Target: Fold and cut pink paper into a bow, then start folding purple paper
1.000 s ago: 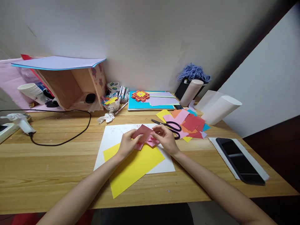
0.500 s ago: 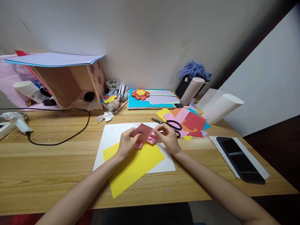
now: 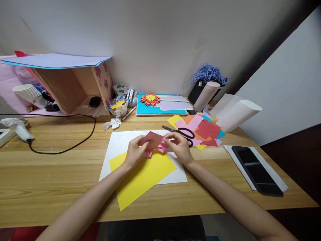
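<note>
Between my hands a square of pink paper (image 3: 153, 139) is held tilted over the worktop. My left hand (image 3: 135, 150) pinches its left side, thumb on top. The fingertips of my right hand (image 3: 179, 147) are closed at its right corner. Beneath it lie folded or cut pink paper pieces (image 3: 147, 153), partly hidden by the hands. A yellow sheet (image 3: 142, 180) rests askew on a white sheet (image 3: 110, 142) under both hands. Just beyond my right hand, black-handled scissors (image 3: 187, 132) lie on coloured paper scraps (image 3: 207, 129).
A layered paper flower (image 3: 150, 99) sits on blue sheets (image 3: 142, 111) at the back. At left are a glue gun (image 3: 21, 129) with its black cord and an open box (image 3: 72, 88). Paper rolls (image 3: 243, 115) and a phone (image 3: 257, 170) are at right.
The pink square has tilted slightly in my fingers and looks lighter. Both hands keep nearly the same place; the whole view has shifted slightly.
</note>
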Demonstrator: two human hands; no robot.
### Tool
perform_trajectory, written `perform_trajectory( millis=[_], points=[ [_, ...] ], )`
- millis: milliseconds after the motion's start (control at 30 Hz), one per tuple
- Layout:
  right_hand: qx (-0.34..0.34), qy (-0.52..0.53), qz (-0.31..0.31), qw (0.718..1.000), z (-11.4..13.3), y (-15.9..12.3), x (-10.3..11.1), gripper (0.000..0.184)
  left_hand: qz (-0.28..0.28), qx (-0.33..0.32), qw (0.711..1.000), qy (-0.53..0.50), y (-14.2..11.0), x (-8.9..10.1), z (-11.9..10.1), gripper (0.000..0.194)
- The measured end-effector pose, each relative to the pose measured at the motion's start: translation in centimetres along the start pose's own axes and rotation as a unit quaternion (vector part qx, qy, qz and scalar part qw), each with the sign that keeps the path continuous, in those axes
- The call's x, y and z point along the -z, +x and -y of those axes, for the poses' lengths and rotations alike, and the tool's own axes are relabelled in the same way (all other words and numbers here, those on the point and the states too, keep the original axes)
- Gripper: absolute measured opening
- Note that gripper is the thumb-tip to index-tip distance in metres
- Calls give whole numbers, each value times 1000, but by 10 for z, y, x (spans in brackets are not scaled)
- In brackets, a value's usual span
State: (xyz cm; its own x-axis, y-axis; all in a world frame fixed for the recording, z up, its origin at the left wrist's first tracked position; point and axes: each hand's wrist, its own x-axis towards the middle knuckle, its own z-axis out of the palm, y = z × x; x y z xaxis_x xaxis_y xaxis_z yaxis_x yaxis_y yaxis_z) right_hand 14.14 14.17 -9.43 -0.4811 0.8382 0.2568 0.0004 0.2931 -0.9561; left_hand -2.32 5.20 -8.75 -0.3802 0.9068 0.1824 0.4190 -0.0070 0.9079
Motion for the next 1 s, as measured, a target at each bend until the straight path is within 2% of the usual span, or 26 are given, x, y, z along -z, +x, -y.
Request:
perform_trajectory(
  millis=[567,833,1000],
  points=[
    [-15,59,2,998,3,-3,-2,19,26,16,999,-21,0,-2,3,29],
    [-23,73,3,997,1,-4,-2,21,18,-1,1000,-15,-1,-2,2,27],
    [-8,40,2,999,-1,-4,-1,26,16,-22,1000,-5,-1,-2,0,21]
  ],
)
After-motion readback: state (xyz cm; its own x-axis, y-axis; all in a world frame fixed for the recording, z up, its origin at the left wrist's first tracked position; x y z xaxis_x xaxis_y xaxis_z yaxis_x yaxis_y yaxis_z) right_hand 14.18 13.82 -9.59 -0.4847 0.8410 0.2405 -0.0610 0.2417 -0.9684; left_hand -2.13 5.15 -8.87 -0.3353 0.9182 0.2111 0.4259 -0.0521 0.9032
